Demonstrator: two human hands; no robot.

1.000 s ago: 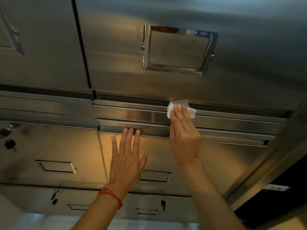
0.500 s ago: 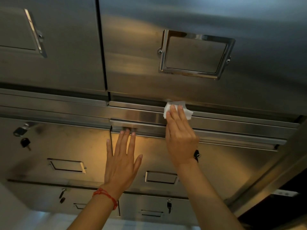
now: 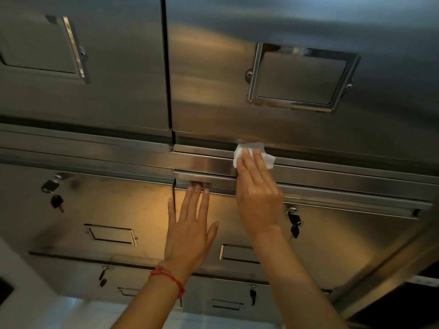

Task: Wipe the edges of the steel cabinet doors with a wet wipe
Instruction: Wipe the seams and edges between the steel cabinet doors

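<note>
While the left hand [image 3: 190,230] lay flat, fingers spread, on the lower door [image 3: 147,210], probably for balance, the right hand [image 3: 257,193] pressed the wipe [image 3: 251,154] with straight fingers against the upper door's [image 3: 273,32] bottom edge.

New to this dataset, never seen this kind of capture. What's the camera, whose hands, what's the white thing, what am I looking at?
There is no robot here. A person wears one wide-angle camera on the head, so the view looks out along their own arms and the lens bends straight lines. In front of them is a bank of steel cabinet doors with framed label holders and small padlocks with keys. The right hand presses a white wet wipe under straight fingers against the lower edge of the upper right door. The left hand, with a red string bracelet at the wrist, lies flat and open on the door below and holds nothing.
</note>
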